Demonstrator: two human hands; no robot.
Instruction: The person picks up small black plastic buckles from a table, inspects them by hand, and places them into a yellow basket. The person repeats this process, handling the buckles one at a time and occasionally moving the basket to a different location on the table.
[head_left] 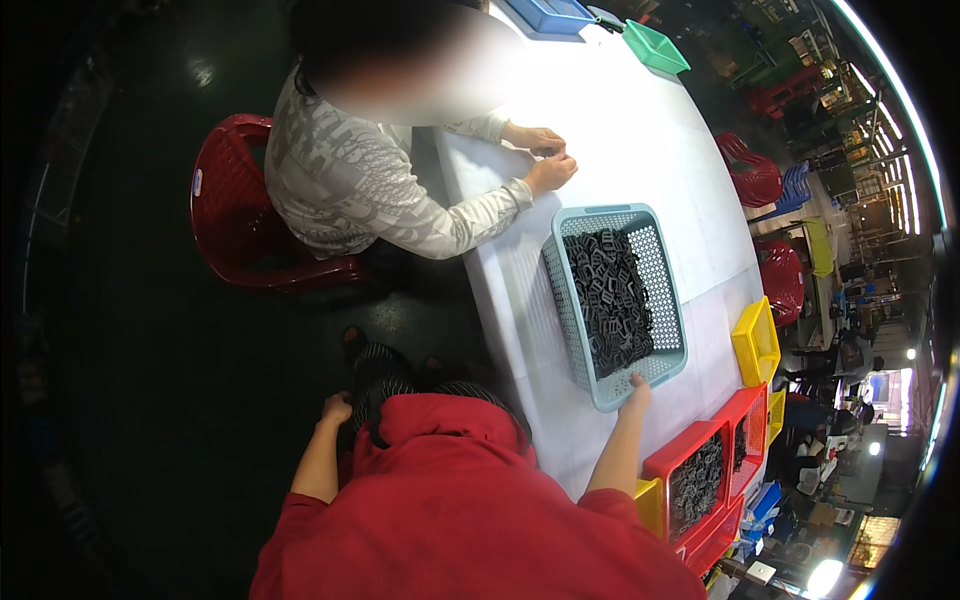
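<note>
A light-blue plastic basket (668, 372) with perforated sides stands on the white-covered table (545, 420). Many small black plastic parts (605, 300) with slots lie in it, heaped toward its far and left side. My right hand (637, 393) grips the basket's near rim, thumb over the edge. Off the table to the left, my left hand (337, 408) hangs low beside my leg. Its fingers are mostly hidden, and nothing shows in it.
A co-worker in a patterned grey top (345, 180) sits on a red chair (225, 215), both hands (548, 165) together over the table. Red trays (735, 425) with black parts and a yellow bin (757, 342) line the right edge. Green (655, 47) and blue (552, 14) trays stand at the far end.
</note>
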